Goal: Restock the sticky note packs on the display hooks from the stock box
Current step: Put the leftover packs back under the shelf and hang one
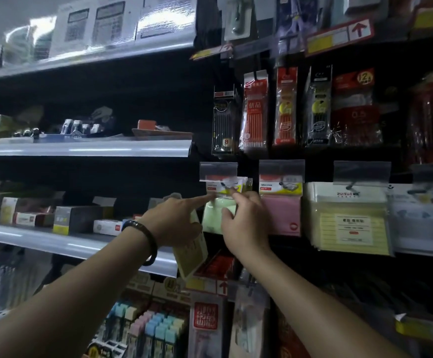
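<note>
A pale green sticky note pack (219, 215) hangs at the leftmost display hook (225, 186), under a clear price tag holder. My right hand (243, 223) pinches this pack at its top and right side. My left hand (176, 220), with a dark bracelet on the wrist, points its forefinger at the pack's header while the other fingers hold a yellowish pack (192, 251) below. A pink pack (281, 210) hangs on the hook to the right, and a large yellow lined pack (349, 226) beyond it. The stock box is out of sight.
Pen refill packs (255, 112) hang on the row above. Grey shelves (81, 148) on the left carry small boxes and stationery. Below hang more packs and pastel erasers (156, 329). A white pack (419, 218) hangs at far right.
</note>
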The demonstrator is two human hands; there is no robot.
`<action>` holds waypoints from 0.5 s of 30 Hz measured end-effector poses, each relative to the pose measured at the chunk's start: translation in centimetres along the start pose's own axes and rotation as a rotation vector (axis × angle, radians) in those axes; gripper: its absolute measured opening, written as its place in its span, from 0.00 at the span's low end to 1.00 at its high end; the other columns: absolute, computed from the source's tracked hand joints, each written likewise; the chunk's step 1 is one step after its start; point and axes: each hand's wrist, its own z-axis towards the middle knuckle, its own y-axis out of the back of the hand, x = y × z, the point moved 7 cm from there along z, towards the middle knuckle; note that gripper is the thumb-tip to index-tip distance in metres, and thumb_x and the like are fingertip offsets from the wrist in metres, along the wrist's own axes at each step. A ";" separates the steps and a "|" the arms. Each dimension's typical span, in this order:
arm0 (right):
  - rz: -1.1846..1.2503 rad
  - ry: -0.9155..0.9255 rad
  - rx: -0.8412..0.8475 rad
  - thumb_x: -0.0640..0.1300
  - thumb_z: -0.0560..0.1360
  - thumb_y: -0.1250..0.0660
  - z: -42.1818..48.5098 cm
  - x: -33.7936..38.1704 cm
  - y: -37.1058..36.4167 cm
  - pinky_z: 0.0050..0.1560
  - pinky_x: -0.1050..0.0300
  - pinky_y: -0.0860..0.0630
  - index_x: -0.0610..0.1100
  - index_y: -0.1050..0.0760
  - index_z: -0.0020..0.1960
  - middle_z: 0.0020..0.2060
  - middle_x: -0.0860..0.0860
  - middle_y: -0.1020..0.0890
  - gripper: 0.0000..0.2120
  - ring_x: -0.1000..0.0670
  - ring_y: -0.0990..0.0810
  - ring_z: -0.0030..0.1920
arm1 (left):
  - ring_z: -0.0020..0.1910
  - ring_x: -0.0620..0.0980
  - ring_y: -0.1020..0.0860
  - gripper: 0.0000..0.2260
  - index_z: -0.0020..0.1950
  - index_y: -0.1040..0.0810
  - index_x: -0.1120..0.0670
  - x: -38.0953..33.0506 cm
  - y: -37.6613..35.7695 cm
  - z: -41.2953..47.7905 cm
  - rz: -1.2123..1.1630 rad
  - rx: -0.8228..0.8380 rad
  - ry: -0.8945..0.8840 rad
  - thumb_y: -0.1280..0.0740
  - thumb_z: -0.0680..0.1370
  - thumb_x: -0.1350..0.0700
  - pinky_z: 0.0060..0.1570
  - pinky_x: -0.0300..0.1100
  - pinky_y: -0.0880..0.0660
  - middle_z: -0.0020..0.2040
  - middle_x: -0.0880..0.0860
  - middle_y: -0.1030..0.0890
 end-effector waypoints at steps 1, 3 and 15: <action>-0.114 0.021 0.052 0.41 0.82 0.31 0.1 0.4 -0.2 0.54 0.62 0.25 0.44 0.27 0.77 0.65 0.48 0.26 0.24 0.50 0.22 0.59 | 0.48 0.50 0.19 0.36 0.77 0.47 0.20 0.0 -0.2 0.1 0.009 0.003 0.001 0.36 0.79 0.50 0.46 0.47 0.17 0.58 0.49 0.21; -0.343 0.054 0.144 0.42 0.81 0.31 0.1 1.0 -0.4 0.55 0.53 0.19 0.45 0.33 0.80 0.69 0.44 0.31 0.29 0.43 0.20 0.60 | 0.49 0.49 0.19 0.35 0.77 0.47 0.21 -0.1 -0.3 0.1 0.042 0.008 0.007 0.36 0.80 0.51 0.47 0.48 0.16 0.57 0.49 0.20; -0.258 0.100 0.280 0.56 0.83 0.36 -3.2 2.0 3.5 0.46 0.57 0.23 0.50 0.32 0.76 0.63 0.50 0.25 0.23 0.52 0.23 0.52 | 0.45 0.41 0.18 0.09 0.57 0.17 0.40 -2.0 1.9 -7.1 -0.182 -0.198 0.044 0.35 0.83 0.52 0.38 0.41 0.17 0.51 0.44 0.17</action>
